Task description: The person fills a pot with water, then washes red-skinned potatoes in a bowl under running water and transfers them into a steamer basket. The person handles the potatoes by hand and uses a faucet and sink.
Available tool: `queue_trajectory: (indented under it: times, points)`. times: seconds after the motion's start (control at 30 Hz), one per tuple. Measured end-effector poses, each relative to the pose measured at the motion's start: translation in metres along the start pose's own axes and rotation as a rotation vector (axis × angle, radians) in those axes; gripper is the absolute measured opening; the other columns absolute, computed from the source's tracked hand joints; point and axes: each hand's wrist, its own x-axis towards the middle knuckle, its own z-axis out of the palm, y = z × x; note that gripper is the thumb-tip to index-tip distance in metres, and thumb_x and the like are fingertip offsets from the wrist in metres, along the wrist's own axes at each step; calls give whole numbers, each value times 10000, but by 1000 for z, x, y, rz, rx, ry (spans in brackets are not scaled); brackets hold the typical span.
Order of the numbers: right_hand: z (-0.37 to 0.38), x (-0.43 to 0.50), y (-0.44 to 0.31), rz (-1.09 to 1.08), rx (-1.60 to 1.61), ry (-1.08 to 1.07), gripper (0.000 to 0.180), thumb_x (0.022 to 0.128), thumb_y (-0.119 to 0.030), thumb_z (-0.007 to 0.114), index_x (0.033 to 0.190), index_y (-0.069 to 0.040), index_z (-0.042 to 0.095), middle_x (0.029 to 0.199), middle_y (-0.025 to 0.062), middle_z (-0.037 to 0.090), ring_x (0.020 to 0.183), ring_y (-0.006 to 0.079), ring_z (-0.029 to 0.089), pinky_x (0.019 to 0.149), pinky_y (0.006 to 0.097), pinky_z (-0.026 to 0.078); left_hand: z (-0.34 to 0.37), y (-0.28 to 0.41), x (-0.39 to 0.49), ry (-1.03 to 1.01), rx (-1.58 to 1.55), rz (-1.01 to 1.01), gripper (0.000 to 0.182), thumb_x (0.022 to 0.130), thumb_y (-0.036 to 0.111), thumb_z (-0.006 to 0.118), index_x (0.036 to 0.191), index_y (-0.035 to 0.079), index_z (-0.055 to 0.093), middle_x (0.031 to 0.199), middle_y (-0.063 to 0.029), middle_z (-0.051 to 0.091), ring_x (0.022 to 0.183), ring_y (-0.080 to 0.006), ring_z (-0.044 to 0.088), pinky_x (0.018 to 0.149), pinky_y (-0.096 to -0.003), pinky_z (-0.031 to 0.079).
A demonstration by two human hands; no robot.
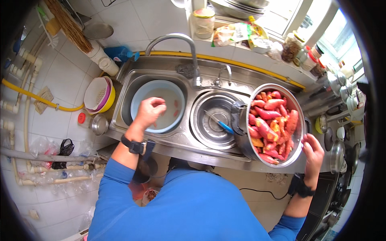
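My left hand (150, 111) hovers over a light blue plastic basin (136, 99) in the left sink bowl, its fingers curled; whether it holds something small cannot be told. Cloudy water (161, 117) fills the basin, with a few reddish pieces (175, 113) in it. At the right, my right hand (312, 149) is beside the rim of a large steel pot (248, 144), fingers bent near its edge; a firm grip is not plain. Red-skinned sweet potatoes (268, 114), some with orange patches, heap up in the pot. A blue-handled knife (225, 127) lies in a steel basin (208, 140) in the right bowl.
A curved faucet (194, 57) and a smaller tap (229, 73) stand behind the bowls. Nested colanders (98, 93), a small steel bowl (99, 124) and a red-lidded jar (83, 118) are at the left. Jars (292, 46) line the windowsill. A black cable (265, 191) lies on the floor.
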Motion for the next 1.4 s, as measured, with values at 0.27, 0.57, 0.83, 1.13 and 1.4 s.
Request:
queue_trajectory:
  times: [0.27, 0.57, 0.83, 1.13, 1.4]
  points:
    - [37, -89, -4, 116, 256, 444, 294, 1005, -108, 603, 1271, 17, 612, 1154, 129, 697, 1030, 223, 686, 923, 331, 552, -107, -149, 103, -28, 833, -177, 719, 673, 318, 838, 1257, -39, 615, 1163, -233, 693, 1091, -335, 678, 963, -397, 543]
    - [142, -182, -17, 384, 144, 686, 231, 1010, -105, 608, 1216, -3, 637, 1093, 111, 709, 947, 204, 697, 846, 324, 575, -80, -181, 189, -375, 948, -186, 984, 634, 372, 882, 1483, 162, 430, 1488, -222, 391, 1331, -449, 484, 1081, -485, 473]
    - [183, -218, -44, 504, 58, 803, 232, 1003, -109, 614, 1209, -5, 643, 1077, 96, 714, 909, 187, 704, 787, 278, 565, -32, -183, 180, -468, 1215, -257, 808, 785, 407, 771, 1484, 185, 432, 1468, -181, 414, 1395, -399, 415, 1141, -499, 410]
    - [200, -192, -46, 518, 12, 715, 225, 997, -83, 619, 1200, 9, 646, 1070, 99, 715, 912, 172, 707, 769, 247, 569, -28, -223, 171, -649, 1359, 178, 486, 831, 134, 681, 1313, 166, 624, 1386, -93, 585, 1335, -321, 507, 1019, -409, 490]
    - [195, -179, -35, 512, -5, 648, 251, 986, -104, 647, 1208, 13, 653, 1085, 97, 716, 924, 171, 707, 792, 260, 565, -74, -202, 210, -765, 1018, -110, 295, 800, 79, 674, 1091, 125, 693, 1077, -175, 708, 1030, -384, 671, 848, -459, 528]
